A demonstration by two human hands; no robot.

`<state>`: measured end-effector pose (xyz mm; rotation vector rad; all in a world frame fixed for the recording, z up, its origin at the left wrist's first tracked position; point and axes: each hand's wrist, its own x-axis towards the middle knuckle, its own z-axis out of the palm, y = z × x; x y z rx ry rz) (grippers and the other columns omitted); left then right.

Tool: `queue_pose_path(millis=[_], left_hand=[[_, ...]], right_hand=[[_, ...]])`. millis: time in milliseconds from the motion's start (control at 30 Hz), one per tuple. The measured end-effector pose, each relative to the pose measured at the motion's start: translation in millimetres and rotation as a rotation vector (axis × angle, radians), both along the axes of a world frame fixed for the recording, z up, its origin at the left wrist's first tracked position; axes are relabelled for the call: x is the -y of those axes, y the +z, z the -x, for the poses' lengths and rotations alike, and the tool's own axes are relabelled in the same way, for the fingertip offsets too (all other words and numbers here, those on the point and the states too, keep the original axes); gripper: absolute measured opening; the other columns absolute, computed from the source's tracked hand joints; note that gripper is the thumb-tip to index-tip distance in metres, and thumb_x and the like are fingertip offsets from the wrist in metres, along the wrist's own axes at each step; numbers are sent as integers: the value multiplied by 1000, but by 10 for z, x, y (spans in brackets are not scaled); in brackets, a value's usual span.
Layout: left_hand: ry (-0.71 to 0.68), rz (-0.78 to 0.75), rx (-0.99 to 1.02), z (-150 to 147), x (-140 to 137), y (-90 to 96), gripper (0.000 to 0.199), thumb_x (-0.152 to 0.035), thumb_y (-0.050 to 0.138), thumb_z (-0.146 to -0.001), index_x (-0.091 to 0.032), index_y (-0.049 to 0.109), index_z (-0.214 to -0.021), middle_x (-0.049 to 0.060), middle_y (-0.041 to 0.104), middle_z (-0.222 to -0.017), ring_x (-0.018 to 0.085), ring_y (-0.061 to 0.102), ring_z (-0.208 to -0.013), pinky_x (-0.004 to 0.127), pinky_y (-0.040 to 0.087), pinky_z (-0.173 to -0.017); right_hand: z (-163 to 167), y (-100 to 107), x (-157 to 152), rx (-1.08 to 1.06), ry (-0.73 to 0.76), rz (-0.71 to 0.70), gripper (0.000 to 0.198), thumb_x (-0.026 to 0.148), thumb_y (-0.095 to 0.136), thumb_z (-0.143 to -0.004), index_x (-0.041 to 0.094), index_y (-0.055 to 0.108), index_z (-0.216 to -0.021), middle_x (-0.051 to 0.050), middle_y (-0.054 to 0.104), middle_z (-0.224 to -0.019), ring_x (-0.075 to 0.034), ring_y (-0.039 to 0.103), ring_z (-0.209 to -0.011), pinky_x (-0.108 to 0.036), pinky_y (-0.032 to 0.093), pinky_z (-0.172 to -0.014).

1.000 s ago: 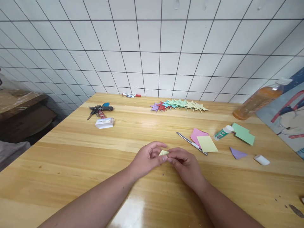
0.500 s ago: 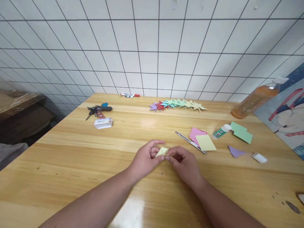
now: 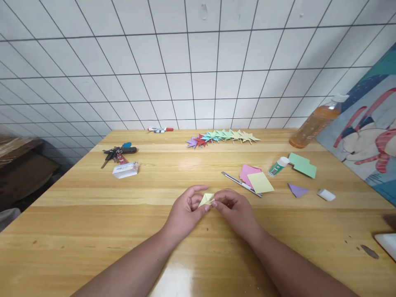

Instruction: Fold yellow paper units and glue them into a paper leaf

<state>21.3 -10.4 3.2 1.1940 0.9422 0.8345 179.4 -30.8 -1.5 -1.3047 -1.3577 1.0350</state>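
A small folded piece of pale yellow paper (image 3: 206, 199) is held between my two hands, just above the wooden table. My left hand (image 3: 185, 210) pinches its left side, thumb in front and fingers behind. At its right edge my right hand (image 3: 236, 210) grips the paper between thumb and fingertips. Part of the paper is hidden by my fingers. To the right of my hands lie a flat yellow sheet (image 3: 260, 182), pink sheets (image 3: 246, 173) partly under it, and a utility knife (image 3: 238, 182).
At the back lies a row of folded paper pieces (image 3: 224, 136) beside a marker (image 3: 161, 130). Keys (image 3: 119, 153) and a small box (image 3: 125, 169) are left. Rightward are a glue stick (image 3: 278, 166), green sheets (image 3: 303, 165), purple paper (image 3: 297, 190), a white eraser (image 3: 326, 194) and a bottle (image 3: 315, 126).
The view has swung slightly to the right, so the table items appear further left. Both hands still hold the yellow paper; its right edge now shows a bit differently at the right fingertips.
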Motion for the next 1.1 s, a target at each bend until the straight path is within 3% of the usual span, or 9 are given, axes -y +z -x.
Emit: queue_pose_path(millis=[233, 467, 733, 833, 900, 967, 1100], left_hand=[[-12, -18, -28, 7, 10, 11, 43, -29, 67, -73, -17, 50, -111, 1, 66, -73, 11, 60, -65, 22, 45, -66], [-10, -39, -50, 10, 11, 12, 41, -27, 64, -75, -17, 49, -112, 0, 64, -69, 10, 56, -62, 21, 43, -63], [-22, -58, -29, -14, 29, 11, 37, -26, 65, -75, -17, 51, -108, 0, 63, -67, 10, 56, -62, 21, 43, -63], [0, -69, -45, -2, 22, 3, 38, -28, 66, -74, -17, 52, -108, 0, 63, -67, 11, 56, -61, 21, 42, -61], [17, -71, -60, 10, 16, 2, 40, -29, 66, -74, -17, 51, -109, 0, 64, -68, 11, 57, -61, 21, 43, -61], [24, -70, -68, 19, 11, 1, 42, -29, 66, -74, -18, 50, -111, 1, 64, -69, 12, 58, -62, 22, 43, -61], [16, -77, -83, 14, 10, -9, 44, -28, 66, -74, -19, 49, -113, 0, 64, -70, 12, 59, -63, 21, 43, -60]], right_hand=[[6, -11, -4, -111, 28, 60, 8, 24, 66, -68, 18, 62, -67, -2, 62, -79, -13, 60, -67, -26, 48, -62], [24, 19, 10, -70, 29, 81, 9, 27, 66, -68, 18, 65, -71, -2, 63, -75, -14, 60, -64, -26, 47, -59], [-7, 11, 0, -223, -6, 63, 16, 30, 69, -65, 17, 62, -58, -1, 58, -75, -13, 56, -68, -25, 45, -63], [-3, 21, 2, -183, 8, 120, 15, 31, 67, -68, 18, 62, -71, 0, 59, -72, -11, 53, -60, -24, 43, -57], [8, 29, 6, -143, -4, 151, 28, 29, 67, -67, 21, 60, -93, 1, 61, -78, -9, 50, -54, -22, 41, -52], [21, 33, 10, -83, -9, 170, 37, 28, 67, -66, 22, 57, -102, 1, 61, -81, -8, 48, -51, -21, 38, -49], [33, 18, 16, 30, -20, 196, 15, 30, 64, -68, 18, 63, -78, 3, 57, -59, -10, 47, -50, -21, 37, -49]])
